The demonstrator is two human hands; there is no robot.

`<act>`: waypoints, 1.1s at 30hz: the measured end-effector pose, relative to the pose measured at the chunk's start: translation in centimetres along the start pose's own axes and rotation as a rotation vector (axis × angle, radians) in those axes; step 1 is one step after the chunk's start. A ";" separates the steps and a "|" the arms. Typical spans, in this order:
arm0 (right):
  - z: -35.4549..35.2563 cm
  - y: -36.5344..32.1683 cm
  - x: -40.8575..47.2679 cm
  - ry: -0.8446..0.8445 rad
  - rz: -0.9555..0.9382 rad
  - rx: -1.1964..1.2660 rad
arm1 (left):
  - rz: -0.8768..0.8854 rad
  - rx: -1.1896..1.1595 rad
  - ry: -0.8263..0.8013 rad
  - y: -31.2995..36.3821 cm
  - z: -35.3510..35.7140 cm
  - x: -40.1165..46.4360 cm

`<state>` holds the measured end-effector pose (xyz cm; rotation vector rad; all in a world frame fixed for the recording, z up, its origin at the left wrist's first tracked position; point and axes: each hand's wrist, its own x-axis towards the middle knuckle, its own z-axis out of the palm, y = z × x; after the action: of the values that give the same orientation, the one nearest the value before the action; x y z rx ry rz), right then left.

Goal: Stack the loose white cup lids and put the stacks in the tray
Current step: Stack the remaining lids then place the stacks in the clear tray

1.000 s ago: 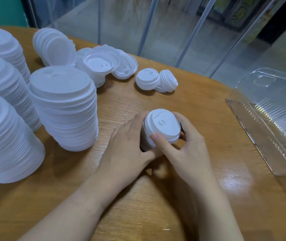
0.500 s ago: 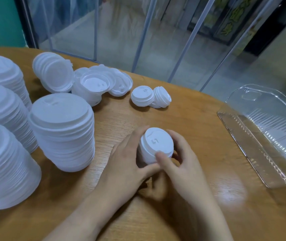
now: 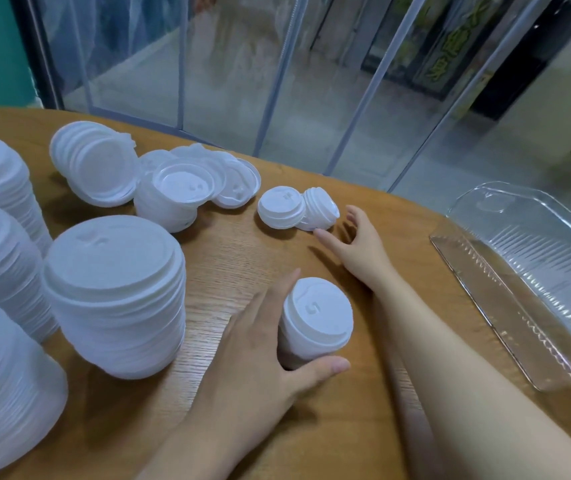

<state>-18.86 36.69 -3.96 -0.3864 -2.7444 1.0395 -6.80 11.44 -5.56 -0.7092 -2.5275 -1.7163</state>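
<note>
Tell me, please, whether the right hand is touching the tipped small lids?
Cannot tell. In the head view, the right hand reaches the tipped small lids; its thumb tip meets their edge, showing neither gap nor contact.

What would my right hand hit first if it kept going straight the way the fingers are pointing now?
Most likely the small tipped lid stack lying on its side. Your right hand is open, and one fingertip looks nearly at that stack's lower edge already. Depth is hard to judge, so contact is uncertain.
</note>
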 end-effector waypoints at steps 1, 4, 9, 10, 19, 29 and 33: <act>0.2 0.1 0.7 -0.003 0.012 0.040 | 0.007 0.001 0.005 0.0 0.0 -0.1; 0.5 0.0 2.7 -0.016 0.036 0.144 | 0.023 0.015 0.019 -0.2 0.2 -0.1; 0.8 0.3 4.1 -0.001 -0.050 0.163 | 0.000 0.027 0.009 0.0 0.2 -0.2; 0.7 0.3 4.0 0.010 -0.053 0.173 | -0.003 0.025 0.006 0.0 0.2 -0.2; -3.5 -3.3 -3.6 0.166 -0.077 0.430 | -0.013 0.023 -0.016 0.3 0.1 0.0; -5.5 -5.3 -18.8 0.117 -0.241 0.285 | -0.021 -0.039 -0.026 0.4 -0.1 -0.2; -5.2 -5.5 -19.3 0.075 -0.245 0.224 | -0.023 -0.064 -0.021 0.5 -0.1 0.0</act>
<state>-0.16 30.05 2.09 -0.0523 -2.4956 1.2191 -6.62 11.46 -5.09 -0.7083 -2.5141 -1.8146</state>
